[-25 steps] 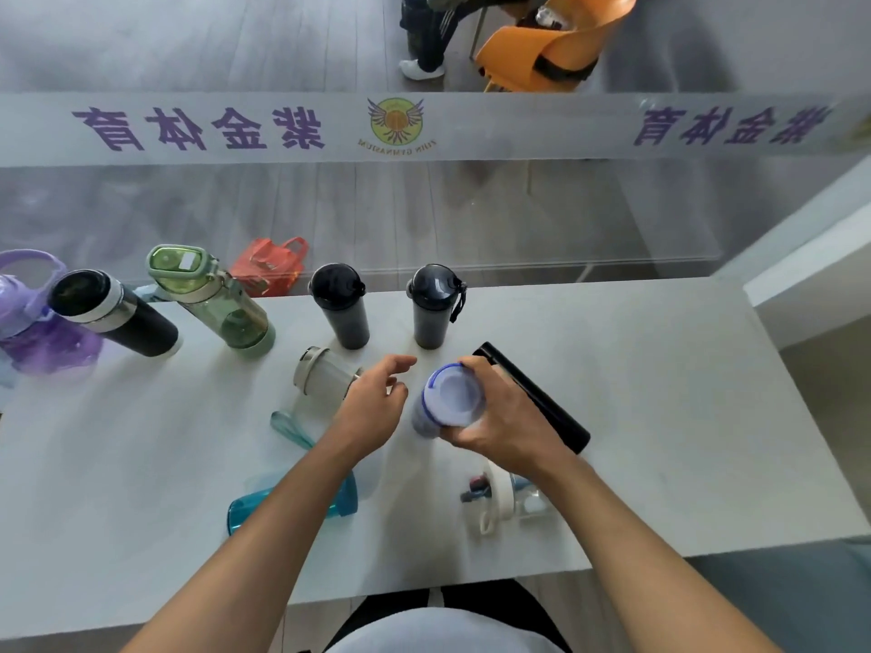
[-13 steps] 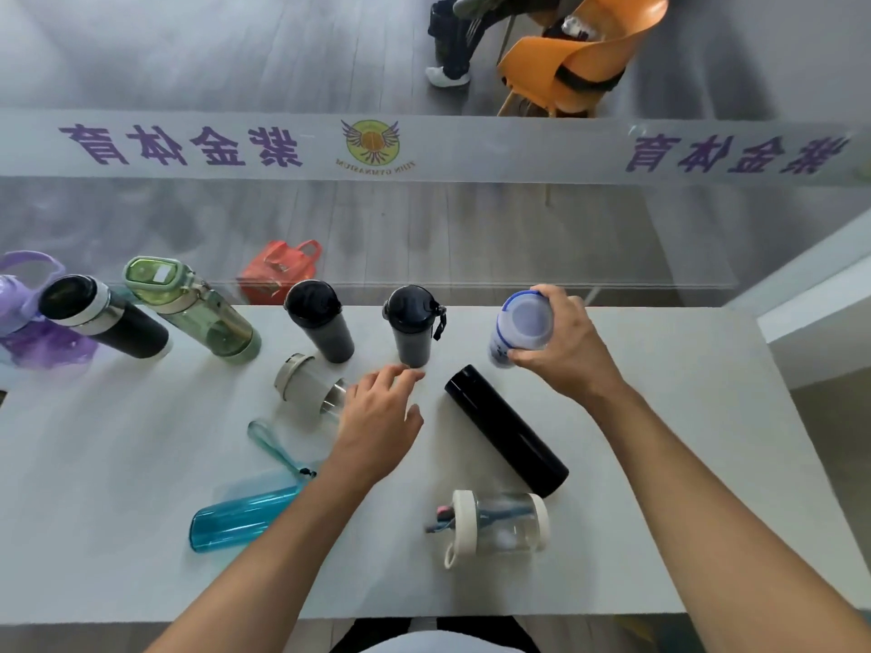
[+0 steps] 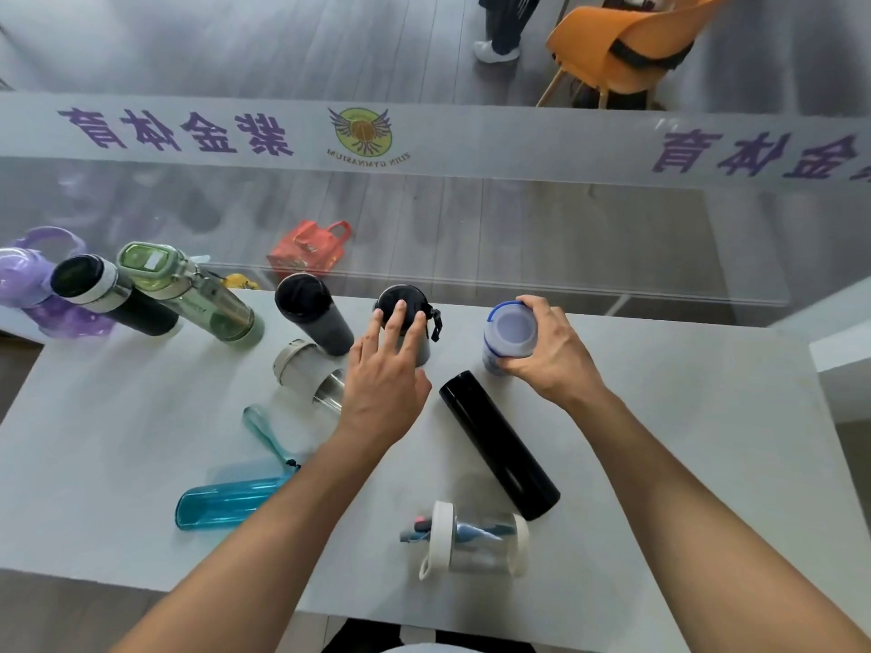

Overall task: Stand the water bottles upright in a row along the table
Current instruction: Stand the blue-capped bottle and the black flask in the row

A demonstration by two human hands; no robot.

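Note:
My right hand (image 3: 549, 355) grips a white bottle with a blue rim (image 3: 508, 334), upright at the far edge of the grey table (image 3: 683, 464). To its left stand several bottles in a row: dark grey with a strap (image 3: 409, 318), black (image 3: 315, 313), green (image 3: 188, 292), black-and-white (image 3: 110, 294), purple (image 3: 33, 287). My left hand (image 3: 384, 374) hovers open, fingertips over the strapped bottle's lid. Lying down are a long black flask (image 3: 499, 443), a clear bottle with white lid (image 3: 476, 539), a teal bottle (image 3: 231, 501) and a clear bottle with a grey cap (image 3: 306, 372).
A glass barrier with purple lettering (image 3: 424, 134) runs just behind the table's far edge. Beyond it are a red bag (image 3: 308, 249) on the floor, an orange chair (image 3: 622, 44) and a person's legs (image 3: 502, 25).
My right hand lifted the white bottle from the table's middle and carried it to the far edge, right of the strapped bottle. My left hand moved forward over the strapped bottle.

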